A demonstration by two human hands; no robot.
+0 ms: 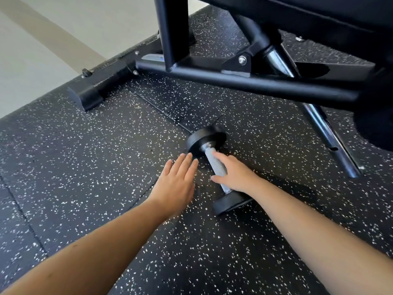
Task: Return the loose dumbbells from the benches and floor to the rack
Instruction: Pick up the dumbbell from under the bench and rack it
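Pickup step: the dumbbell (213, 163) lies on the floor (85, 167) near the bench frame (234, 79), with the right hand (236, 175) draped over its handle, grip unclear, and the left hand (176, 182) flat beside it. Next, it likely needs a firm clamp and a lift.

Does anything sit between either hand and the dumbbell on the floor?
Nothing visible does. The right hand touches the handle of the dumbbell, and only bare floor separates the open left hand from it. The bench frame lies beyond the dumbbell, not in between.

Dumbbell (215, 165): you are seeing black round heads joined by a knurled silver handle.
Pose: lying flat, handle angling away from you.
Place: resting on the speckled floor (106, 167).
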